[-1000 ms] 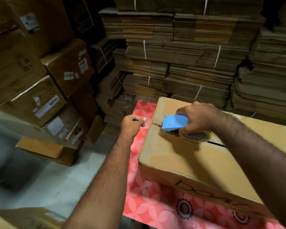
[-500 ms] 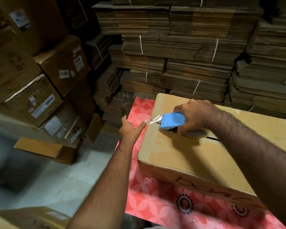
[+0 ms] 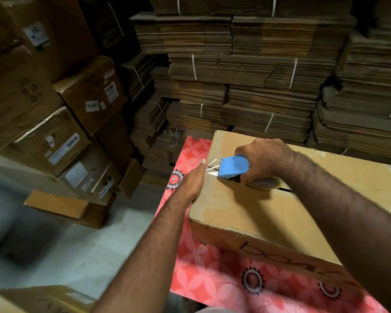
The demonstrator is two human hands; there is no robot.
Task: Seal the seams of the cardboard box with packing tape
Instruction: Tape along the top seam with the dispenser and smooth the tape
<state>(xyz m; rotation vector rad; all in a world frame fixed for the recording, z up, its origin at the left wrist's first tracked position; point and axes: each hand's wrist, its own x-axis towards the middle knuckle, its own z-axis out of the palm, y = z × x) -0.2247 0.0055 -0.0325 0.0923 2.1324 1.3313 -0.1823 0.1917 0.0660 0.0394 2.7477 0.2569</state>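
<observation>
Stacked along the left wall, closed labelled cartons (image 3: 72,141) lean over a pale floor (image 3: 61,245); whatever they hold is sealed from view, and their label print is too small to read. Just right of them, strapped bundles of flattened cardboard (image 3: 246,86) fill the back of the room. A red flowered cloth (image 3: 212,281) covers the work surface, and the cardboard box (image 3: 253,213) rests on it with its flaps down, so its contents are hidden. The left hand (image 3: 191,181) lies flat, fingers extended, against the box's left end at the top edge, touching a stretch of clear tape (image 3: 209,169). That tape runs to a blue tape dispenser (image 3: 234,166), which sits on the box top over the centre seam (image 3: 282,189). The right hand (image 3: 264,159) is closed around the dispenser, covering most of its roll. Black handwriting on the box's near side is partly hidden by the right forearm and cannot be read.
</observation>
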